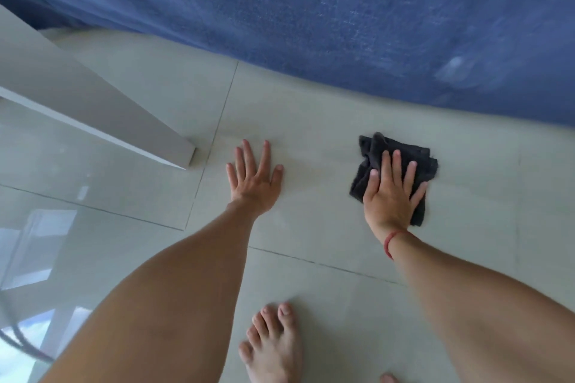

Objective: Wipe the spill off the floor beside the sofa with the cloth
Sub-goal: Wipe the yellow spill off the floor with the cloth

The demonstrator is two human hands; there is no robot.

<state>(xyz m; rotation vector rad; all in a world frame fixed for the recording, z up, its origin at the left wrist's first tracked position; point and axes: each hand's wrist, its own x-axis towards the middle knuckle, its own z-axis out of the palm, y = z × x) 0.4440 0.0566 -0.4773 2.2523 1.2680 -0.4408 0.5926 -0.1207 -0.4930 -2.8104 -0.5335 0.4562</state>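
Note:
A dark grey cloth (pixel 413 158) lies crumpled on the pale tiled floor (pixel 326 227), close to the blue sofa (pixel 342 25). My right hand (pixel 392 193) presses flat on the cloth, fingers spread, a red string around the wrist. To the left of the cloth, my left hand (pixel 253 179) rests palm down on the bare tile, fingers apart, holding nothing. A faint damp sheen shows on the tile between the two hands; I cannot make out a distinct spill.
A white furniture panel (pixel 93 109) slants in from the left, its corner near my left hand. My bare foot (pixel 273 342) stands on the tile at the bottom centre. The glossy floor at the lower left reflects a window.

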